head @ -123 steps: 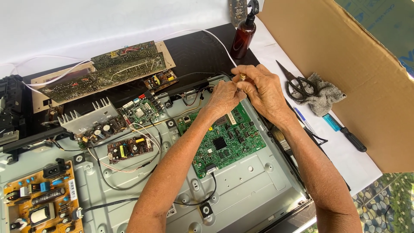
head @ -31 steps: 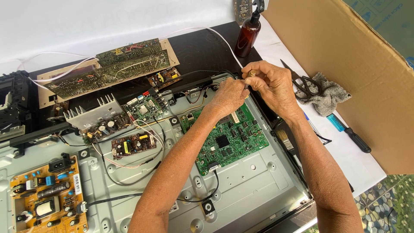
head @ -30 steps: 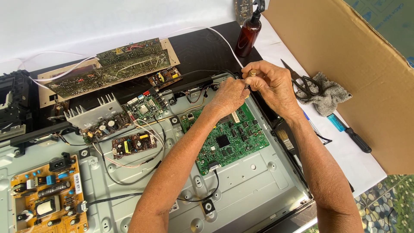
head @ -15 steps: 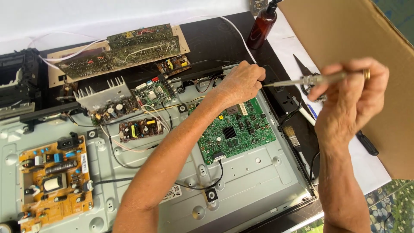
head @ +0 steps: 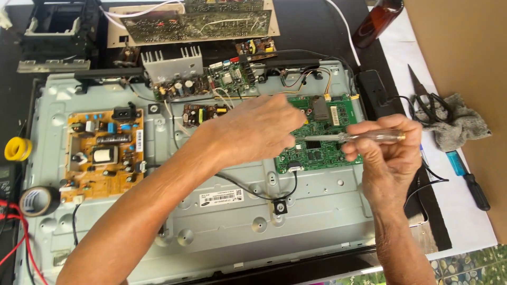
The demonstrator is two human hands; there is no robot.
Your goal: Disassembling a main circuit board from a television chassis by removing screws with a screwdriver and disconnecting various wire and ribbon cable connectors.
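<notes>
Screwdriver (head: 348, 138) sits pinched in the fingers (head: 364, 146) of our right hand (head: 388, 158), clear handle out to the right, metal shaft running left over the green circuit board (head: 325, 132). Our left hand (head: 253, 132) hovers over the board's left edge with its fingers (head: 288, 119) curled loosely together; the shaft's tip ends right by them, and we can't tell if they actually touch it or grip anything.

Label-wise, there's a white rectangular sticker with a barcode (head: 221, 197) on the grey metal back panel (head: 317, 211), below our left forearm. A narrow white sticker also sits on the right edge of the orange power board (head: 103, 153) at the panel's left.

Off the left edge we've got a yellow tape roll (head: 17, 149) and a black tape roll (head: 38, 200). On the right, scissors (head: 425, 95) lie on a grey rag (head: 462, 124), with a blue-handled screwdriver (head: 467, 177) just below. A brown bottle (head: 377, 21) stands up top, next to a big sheet of cardboard (head: 465, 63). Everything's on a table (head: 449, 211) covered in white, with patterned floor tiles (head: 470, 266) showing bottom right.
</notes>
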